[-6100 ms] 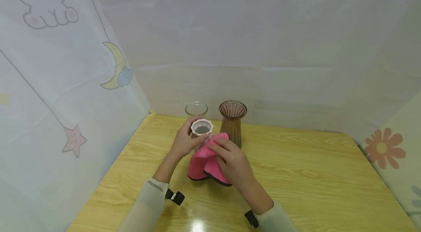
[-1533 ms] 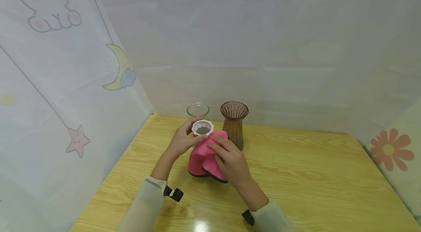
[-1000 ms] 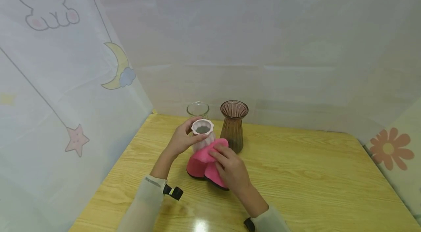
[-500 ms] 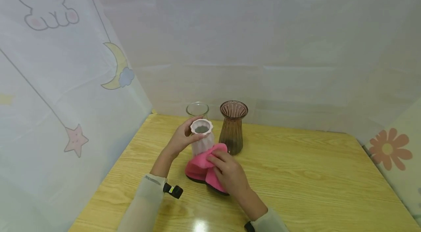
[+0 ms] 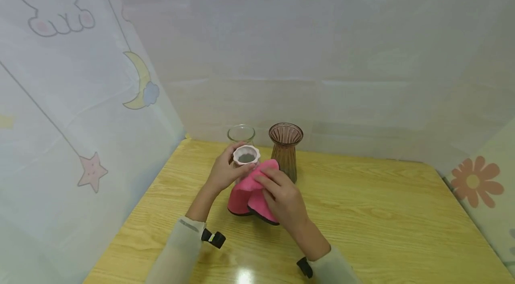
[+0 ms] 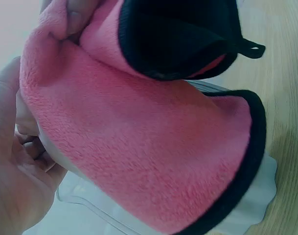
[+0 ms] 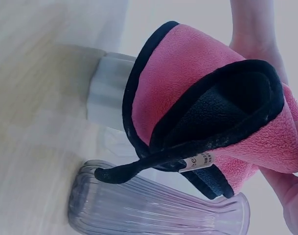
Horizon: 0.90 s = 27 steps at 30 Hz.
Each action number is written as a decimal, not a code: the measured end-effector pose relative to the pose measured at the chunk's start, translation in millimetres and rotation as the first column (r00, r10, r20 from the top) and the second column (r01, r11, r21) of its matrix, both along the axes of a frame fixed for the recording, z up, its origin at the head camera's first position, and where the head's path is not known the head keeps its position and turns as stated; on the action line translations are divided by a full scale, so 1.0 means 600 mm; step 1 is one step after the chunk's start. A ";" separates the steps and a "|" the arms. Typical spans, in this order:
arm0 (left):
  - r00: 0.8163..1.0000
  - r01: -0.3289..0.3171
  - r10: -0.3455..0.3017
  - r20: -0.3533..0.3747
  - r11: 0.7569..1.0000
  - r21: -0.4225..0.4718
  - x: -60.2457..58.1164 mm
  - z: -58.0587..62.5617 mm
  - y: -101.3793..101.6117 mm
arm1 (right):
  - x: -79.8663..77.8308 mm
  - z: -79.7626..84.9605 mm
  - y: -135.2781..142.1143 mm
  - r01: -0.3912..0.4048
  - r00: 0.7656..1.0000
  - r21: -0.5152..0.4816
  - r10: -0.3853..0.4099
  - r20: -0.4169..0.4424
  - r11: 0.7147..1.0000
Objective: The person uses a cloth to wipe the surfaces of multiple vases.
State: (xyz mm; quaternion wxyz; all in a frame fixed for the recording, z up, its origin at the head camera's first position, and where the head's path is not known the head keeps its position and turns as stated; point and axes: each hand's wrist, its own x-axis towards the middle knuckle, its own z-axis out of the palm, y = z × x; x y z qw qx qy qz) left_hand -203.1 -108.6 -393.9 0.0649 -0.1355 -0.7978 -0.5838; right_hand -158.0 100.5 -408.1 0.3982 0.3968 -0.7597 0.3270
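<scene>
A white vase with a scalloped rim [image 5: 247,151] stands upright on the table, and my left hand [image 5: 221,174] grips it just below that rim. My right hand [image 5: 284,199] pinches a pink plush cloth [image 5: 240,198] with black edging against the vase's upper side. The cloth hangs in folds and hides most of the vase body. Below the cloth, the right wrist view shows the vase's pale foot [image 7: 107,93] near the tabletop. Fingertips of the right hand are partly buried in the cloth in the left wrist view.
Just behind the white vase is a clear glass vase [image 5: 241,133], mostly hidden. A ribbed brownish-purple glass vase [image 5: 284,154] stands close by on the right. The wooden table [image 5: 374,212] extends right; printed cloth walls [image 5: 281,51] enclose its back and sides.
The right hand and cloth slid down the white vase until half a second ago, uncovering its upper body, and are now back up near the rim. The left hand keeps its grip.
</scene>
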 end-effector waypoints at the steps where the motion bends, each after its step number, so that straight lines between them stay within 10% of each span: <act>1: 1.000 0.007 -0.007 0.004 1.000 -0.001 -0.001 0.000 -0.001 | -0.001 0.003 0.000 0.001 1.000 -0.001 0.000 0.005 1.000; 27: 0.990 0.141 -0.138 -0.030 0.983 0.118 -0.013 -0.011 -0.006 | 0.004 -0.054 -0.008 0.033 0.997 0.051 -0.037 0.064 0.998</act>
